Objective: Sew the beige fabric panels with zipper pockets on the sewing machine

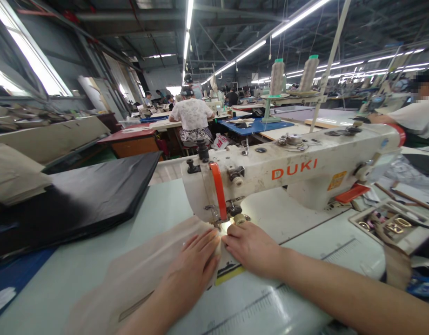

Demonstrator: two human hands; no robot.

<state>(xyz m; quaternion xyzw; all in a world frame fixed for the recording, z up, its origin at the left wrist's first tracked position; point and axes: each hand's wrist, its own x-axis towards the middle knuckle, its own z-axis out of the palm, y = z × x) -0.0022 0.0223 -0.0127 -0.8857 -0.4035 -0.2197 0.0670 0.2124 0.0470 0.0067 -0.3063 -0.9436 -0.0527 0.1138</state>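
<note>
Beige sheet fabric [137,274] runs beneath your hands, its long axis slanting from about 7 o'clock up to the small metal presser foot [223,224] of the white DUKI sewing machine [291,173]. Your left hand [190,270] lies flat on the fabric, its fingers [209,242] spread and open, pressing down without pinching anything. Your right hand [251,249] rests at the fabric's right side, also open and flat, and holds nothing in a grip. Your two sets of fingertips almost meet just below the presser foot, so neither hand is clearly nearer to it; the left covers more of the fabric's length. A yellow-and-black strip [228,274] shows between your hands at about 6 o'clock from the foot. The pale green sewing table [78,284] carries a folded black sheet material [78,200] at about 9 o'clock from your hands. At about 3 o'clock, a white tray of gold metal buckles [392,224] sits at the table's far right. Two cream thread cones [293,77] stand at about 1 o'clock beyond the machine.
</note>
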